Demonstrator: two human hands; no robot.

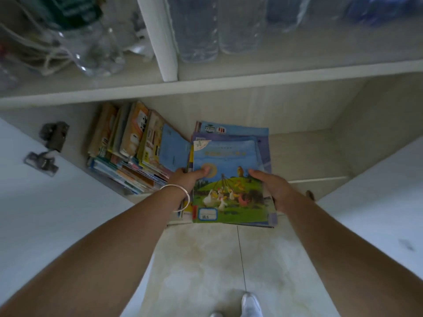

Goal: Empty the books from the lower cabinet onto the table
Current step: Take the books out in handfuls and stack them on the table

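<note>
At the centre of the frame, both hands clamp a flat stack of picture books (231, 175) at the mouth of the lower cabinet (309, 156). The left hand (186, 179), bangle (177, 197) on its wrist, curls round the stack's left edge, thumb on the cover; the right hand (272, 188) grips the right edge. Left of centre, more books (130, 145) lean and pile inside the cabinet. Across the top, clear bottles (196, 28) stand on the upper shelf (206, 84).

Bare forearms, no sleeves; thin silver bangle (180, 197) on left wrist; white shoe (250, 304) below
</note>
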